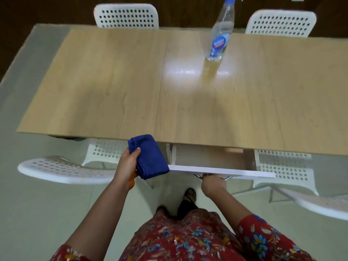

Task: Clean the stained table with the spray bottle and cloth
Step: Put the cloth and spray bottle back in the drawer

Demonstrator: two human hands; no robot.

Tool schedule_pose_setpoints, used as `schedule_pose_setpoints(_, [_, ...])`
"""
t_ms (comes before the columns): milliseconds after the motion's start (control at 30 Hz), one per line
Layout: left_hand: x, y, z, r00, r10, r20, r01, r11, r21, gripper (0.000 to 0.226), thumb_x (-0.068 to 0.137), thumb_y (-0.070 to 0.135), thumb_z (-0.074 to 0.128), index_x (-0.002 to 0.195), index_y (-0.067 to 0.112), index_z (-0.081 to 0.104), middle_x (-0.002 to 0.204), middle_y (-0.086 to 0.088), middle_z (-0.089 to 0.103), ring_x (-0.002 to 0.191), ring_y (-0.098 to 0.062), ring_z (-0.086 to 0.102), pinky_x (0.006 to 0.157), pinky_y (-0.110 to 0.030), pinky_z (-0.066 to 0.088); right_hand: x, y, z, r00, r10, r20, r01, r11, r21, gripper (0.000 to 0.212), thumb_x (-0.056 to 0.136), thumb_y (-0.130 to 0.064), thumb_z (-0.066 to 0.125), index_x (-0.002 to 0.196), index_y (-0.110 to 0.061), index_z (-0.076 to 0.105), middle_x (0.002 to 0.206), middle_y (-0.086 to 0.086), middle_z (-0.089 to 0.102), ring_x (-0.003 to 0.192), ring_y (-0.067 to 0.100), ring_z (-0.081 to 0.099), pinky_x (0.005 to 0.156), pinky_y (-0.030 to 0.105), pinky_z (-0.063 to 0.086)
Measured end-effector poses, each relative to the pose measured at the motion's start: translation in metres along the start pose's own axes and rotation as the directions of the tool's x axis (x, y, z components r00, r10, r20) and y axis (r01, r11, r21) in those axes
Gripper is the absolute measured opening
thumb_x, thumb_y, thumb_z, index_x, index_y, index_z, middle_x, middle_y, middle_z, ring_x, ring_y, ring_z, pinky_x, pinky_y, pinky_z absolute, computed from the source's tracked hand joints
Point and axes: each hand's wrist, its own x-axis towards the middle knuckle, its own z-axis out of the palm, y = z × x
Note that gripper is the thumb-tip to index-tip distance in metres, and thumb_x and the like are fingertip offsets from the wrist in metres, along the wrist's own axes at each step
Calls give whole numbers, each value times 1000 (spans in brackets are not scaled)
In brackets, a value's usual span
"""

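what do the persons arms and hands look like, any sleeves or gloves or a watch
No gloves, watch or bracelet show on the left hand or the right hand, and both forearms are uncovered. The left sleeve and right sleeve are short, in red fabric printed with blue, yellow and white flowers.

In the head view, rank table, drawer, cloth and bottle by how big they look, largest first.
1. table
2. drawer
3. cloth and bottle: about alike; the cloth is nearer the camera, so I won't rank them.
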Motion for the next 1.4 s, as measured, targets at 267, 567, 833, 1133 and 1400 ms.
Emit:
schedule_pose_setpoints(267, [-11, -30, -11, 996, -50, 69, 43, 993, 108, 27, 102, 24, 44, 129, 26, 48, 119, 0, 59, 100, -21, 59, 75, -38, 49, -45, -7, 43, 983, -8, 185, 15, 999, -37, 35, 99, -20, 34, 128, -14, 53, 131, 6, 57, 118, 25, 54, 88, 34, 44])
schedule_pose_setpoints(567, [-18, -41, 17, 958, -171, 230, 139, 979, 150, 22, 102, 24, 43, 123, 31, 48, 113, 1, 60, 98, -19, 59, 77, -39, 49, -65, -13, -16, 986, -158, 47, 64, 629, 775, 47, 98, -52, 39, 91, -15, 68, 88, 1, 73, 86, 21, 69, 81, 34, 50])
schedule_pose_setpoints(833, [-4, -47, 47, 936, -216, 277, 109, 929, 354, 42, 102, 31, 43, 143, 25, 39, 135, -2, 54, 115, -21, 56, 96, -38, 44, -20, -3, -19, 992, 21, -121, 113, 226, 968, 20, 93, -18, 61, 109, -10, 54, 104, 6, 64, 100, 26, 62, 84, 42, 51])
schedule_pose_setpoints(1133, [20, -40, 22, 918, 382, 105, -378, 766, 520, 36, 98, 22, 50, 134, 20, 48, 131, 5, 55, 118, -11, 52, 97, -30, 40, 21, -2, 7, 997, 70, 30, -44, 209, 977, 22, 95, -13, 57, 113, -9, 46, 115, 14, 59, 89, 21, 60, 76, 40, 53])
schedule_pose_setpoints(1400, [44, -10, 45, 847, 506, 161, -486, 617, 619, 39, 97, 21, 52, 136, 20, 47, 138, 1, 49, 125, -14, 47, 98, -27, 37, 17, 16, -18, 999, -33, 32, 10, 841, 541, 41, 96, -36, 51, 127, -9, 54, 119, 10, 63, 106, 26, 60, 82, 32, 47])
